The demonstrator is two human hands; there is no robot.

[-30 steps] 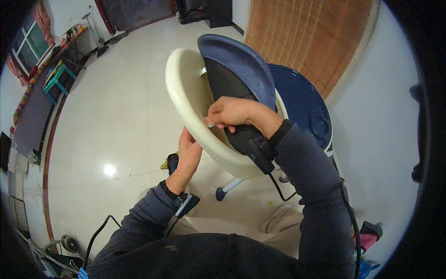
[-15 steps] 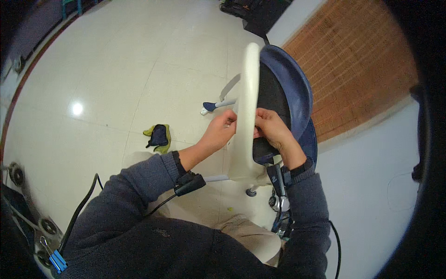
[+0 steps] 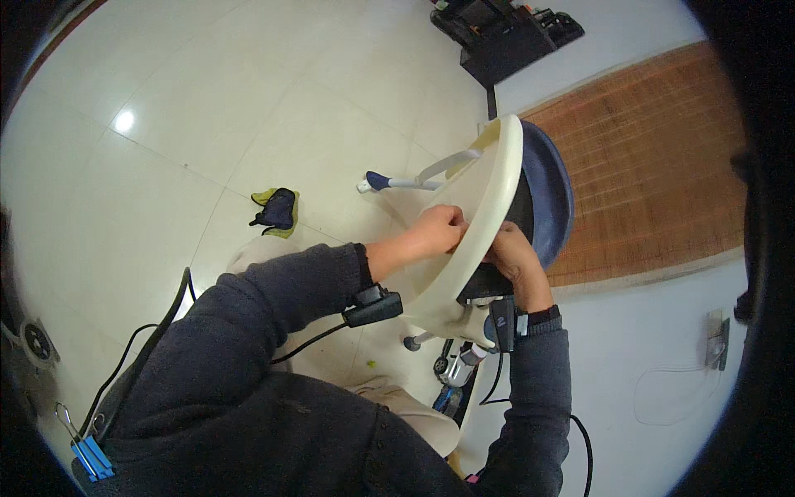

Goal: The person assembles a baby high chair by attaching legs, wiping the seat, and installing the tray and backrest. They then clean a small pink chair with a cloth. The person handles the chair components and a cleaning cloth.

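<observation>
Pale tiles [image 3: 331, 83] lie below curled hands [image 3: 426, 236] flanking a cream chair rim [image 3: 503, 184], hold unclear, one wrist device [image 3: 501, 323] marked.

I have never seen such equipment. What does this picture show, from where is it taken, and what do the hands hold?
No robot is here: a person works with a bare left hand and right hand. A wide camera on the head looks down, so straight edges bend. A black box sits at each wrist. The hands meet at the rim of a cream chair shell, apparently a child's high chair: the left outside, the right inside, by the dark seat. Whether they grip something small is hidden. On the tiled floor lies a dark and yellow-green cloth item.
</observation>
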